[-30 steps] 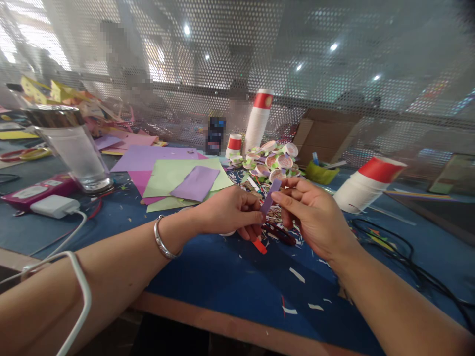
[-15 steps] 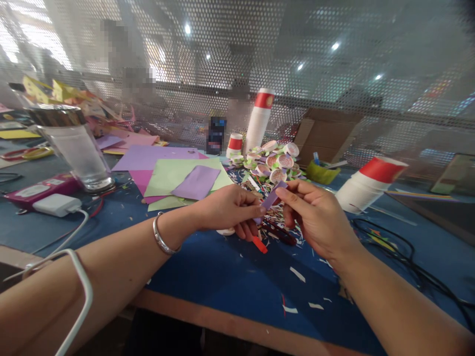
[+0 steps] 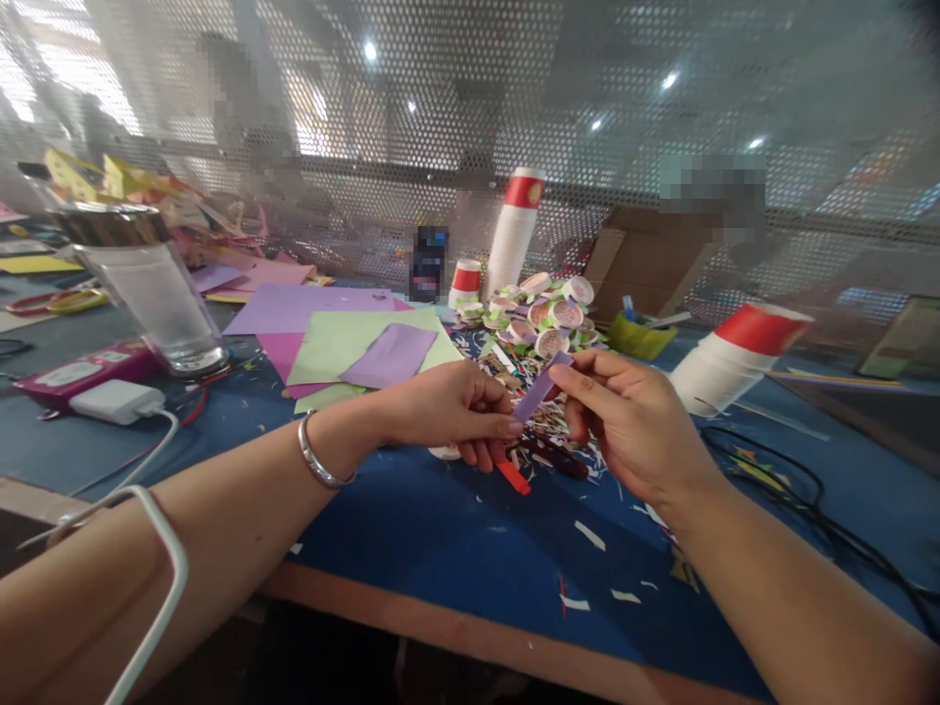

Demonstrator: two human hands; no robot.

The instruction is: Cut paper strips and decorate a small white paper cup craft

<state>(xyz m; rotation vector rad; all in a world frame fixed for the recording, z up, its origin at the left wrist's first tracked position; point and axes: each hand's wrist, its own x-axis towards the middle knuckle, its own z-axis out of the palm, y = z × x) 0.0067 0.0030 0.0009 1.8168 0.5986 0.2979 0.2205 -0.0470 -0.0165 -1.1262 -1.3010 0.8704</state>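
A narrow purple paper strip (image 3: 540,386) is held between both my hands above the blue table (image 3: 441,529). My left hand (image 3: 447,406), with a silver bangle on its wrist, pinches the strip's lower end. Thumb and fingers of my right hand (image 3: 632,421) pinch its upper end. Under the hands lie paper scraps, a red-orange piece (image 3: 512,477) and dark scissors (image 3: 558,460). Sheets of green paper (image 3: 345,343) and purple paper (image 3: 393,354) lie just left of my hands.
A glass tumbler (image 3: 147,294), a pink box (image 3: 80,370) and a white charger (image 3: 117,399) with its cable stand at left. Decorated paper cups (image 3: 543,313), a tall cup stack (image 3: 514,235), a lying red-rimmed cup stack (image 3: 734,357), a cardboard box (image 3: 646,259) and black cables (image 3: 793,499) sit behind and right. A perforated screen backs the table.
The strip has tilted flatter and my right hand has shifted slightly up and right along it. The view has drifted a little; both hands keep their hold.
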